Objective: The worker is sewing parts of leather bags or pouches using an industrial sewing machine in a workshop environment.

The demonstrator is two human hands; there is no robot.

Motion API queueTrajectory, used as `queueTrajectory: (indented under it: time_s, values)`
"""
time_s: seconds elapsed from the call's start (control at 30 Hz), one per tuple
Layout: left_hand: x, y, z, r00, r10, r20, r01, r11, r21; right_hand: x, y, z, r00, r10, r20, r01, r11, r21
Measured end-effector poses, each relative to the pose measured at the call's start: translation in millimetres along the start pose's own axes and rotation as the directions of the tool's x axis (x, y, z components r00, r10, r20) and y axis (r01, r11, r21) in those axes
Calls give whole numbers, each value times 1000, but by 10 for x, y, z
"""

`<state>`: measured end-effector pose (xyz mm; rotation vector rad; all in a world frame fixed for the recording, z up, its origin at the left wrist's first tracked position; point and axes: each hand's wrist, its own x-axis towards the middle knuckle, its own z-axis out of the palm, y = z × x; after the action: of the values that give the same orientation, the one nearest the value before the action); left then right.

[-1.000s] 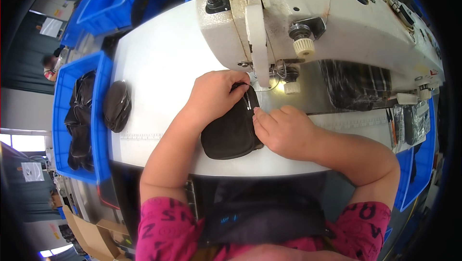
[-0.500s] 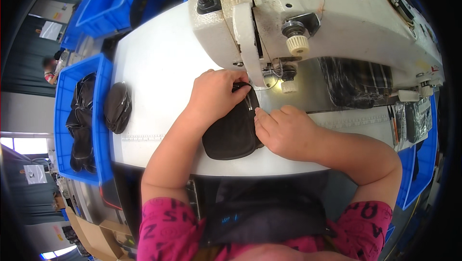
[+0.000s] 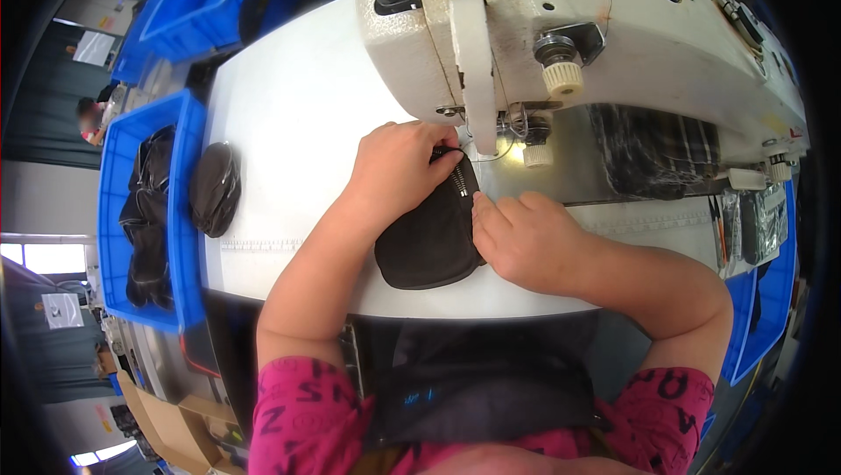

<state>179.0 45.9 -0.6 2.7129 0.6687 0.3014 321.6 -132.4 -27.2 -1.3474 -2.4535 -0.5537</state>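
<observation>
Head view, only one here. Black zippered pouch (image 3: 422, 251) lies on the white tabletop (image 3: 293, 116), in front of the sewing machine (image 3: 604, 37). Top end sits just beside the needle area; rounded bottom points back at the person, near the tabletop's front edge. Metal zipper (image 3: 461, 182) faces up along the upper right side, teeth exposed.

Why like that: left hand (image 3: 394, 168) pins the top corner, probably to keep the zipper end steady. Right hand (image 3: 524, 237) works from the opposite side, so the edge sits between two holding points and likely can't swivel. Tabletop carries the pouch body, so little lifting needed, my read.

Grip: left is closed, thumb and index pinching the pouch top; inner fingers hidden. Right is closed too, thumb and index tips pinching the right edge just below the zipper, other fingers curled in.

Pose: left forearm angles up and inward, wrist bent over the top end. Right forearm comes in from the right, elbow out wide, knuckles up.

Around: dark rounded bundle (image 3: 215, 190) on the tabletop, just beside the blue bin (image 3: 187, 247) of dark pieces. Plastic-wrapped plaid bundle (image 3: 657, 152) sits under the machine arm, right of the needle area.
</observation>
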Motion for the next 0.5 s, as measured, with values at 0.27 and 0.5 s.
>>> queueTrajectory:
  time_s: [0.27, 0.5]
  values:
    - [155, -113, 33, 995, -77, 64, 88, 976, -197, -29, 61, 87, 996, 82, 18, -83, 997, 13]
    - [462, -187, -66, 990, 90, 110, -68, 979, -191, -24, 181, 149, 975, 205, 83, -206, 979, 4]
